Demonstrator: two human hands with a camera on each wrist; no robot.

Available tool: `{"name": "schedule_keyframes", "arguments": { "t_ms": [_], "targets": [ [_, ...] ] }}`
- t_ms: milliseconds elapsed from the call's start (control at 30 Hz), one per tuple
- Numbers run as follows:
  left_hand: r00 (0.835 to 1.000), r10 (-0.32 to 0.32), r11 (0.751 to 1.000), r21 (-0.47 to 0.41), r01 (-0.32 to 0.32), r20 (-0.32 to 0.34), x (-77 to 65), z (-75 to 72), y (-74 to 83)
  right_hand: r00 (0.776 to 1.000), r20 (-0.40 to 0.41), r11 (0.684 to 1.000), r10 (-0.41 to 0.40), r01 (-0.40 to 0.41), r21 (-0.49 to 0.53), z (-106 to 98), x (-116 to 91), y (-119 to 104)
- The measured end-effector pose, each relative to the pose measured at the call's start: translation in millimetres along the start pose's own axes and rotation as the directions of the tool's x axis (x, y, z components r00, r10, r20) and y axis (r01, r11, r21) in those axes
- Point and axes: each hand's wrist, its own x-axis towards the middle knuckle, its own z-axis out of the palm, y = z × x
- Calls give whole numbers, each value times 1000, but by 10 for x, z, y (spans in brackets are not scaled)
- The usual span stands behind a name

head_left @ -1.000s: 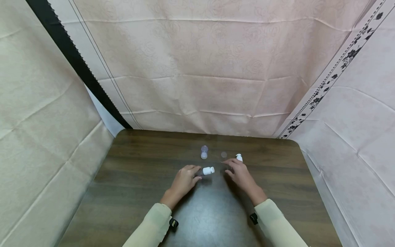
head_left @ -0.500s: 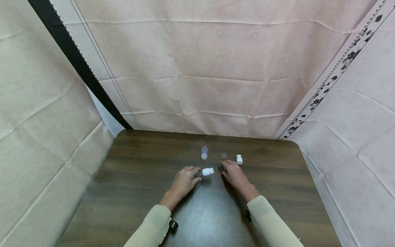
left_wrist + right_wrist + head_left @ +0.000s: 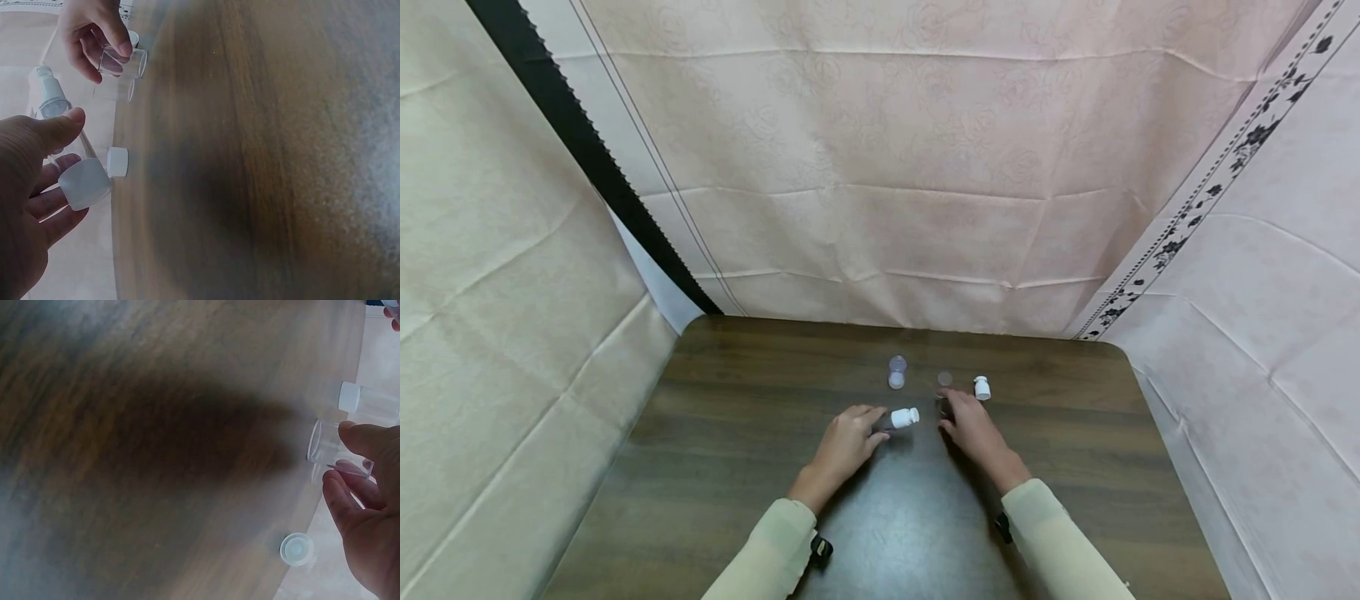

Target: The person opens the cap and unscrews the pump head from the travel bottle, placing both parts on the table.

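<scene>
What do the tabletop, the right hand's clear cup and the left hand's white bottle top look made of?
Tabletop: wood or wood-look laminate, satin; streaky brown grain, soft glare. Clear cup: glass or clear plastic, glossy; see-through, bright rim. White bottle top: probably smooth plastic; opaque white.

1. In the left hand (image 3: 844, 437): a pump bottle (image 3: 905, 417), white at the top, its body clear.
2. In the right hand (image 3: 972, 423): a clear, colourless cup (image 3: 325, 445).
3. Just beyond the right hand: a small white piece (image 3: 982, 388).
4. Beyond the left hand: a clear container (image 3: 897, 378), whitish at its near end.
5. Below both hands: a brown tabletop (image 3: 700, 467), streaked with darker wood grain.
6. Behind each hand: a pale yellow-green sleeve (image 3: 767, 542).
7. Ahead of both hands: pinkish-beige cloth (image 3: 925, 167), faintly flowered.
</scene>
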Motion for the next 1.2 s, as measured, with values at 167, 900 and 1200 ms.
{"name": "schedule_keyframes", "arguments": {
  "t_ms": [167,900,1200],
  "targets": [
    [1000,8,1000,-3,-8,-3,5,15,3,997,-8,997,73,-73,33,-43,-83,20],
    [992,120,991,65,-118,-28,152,20,133,992,-24,941,122,-108,321,-473,-355,-168],
    [978,202,970,143,-194,-43,242,17,258,987,6,792,159,-131,597,-421,-322,-289]
  ]
}}
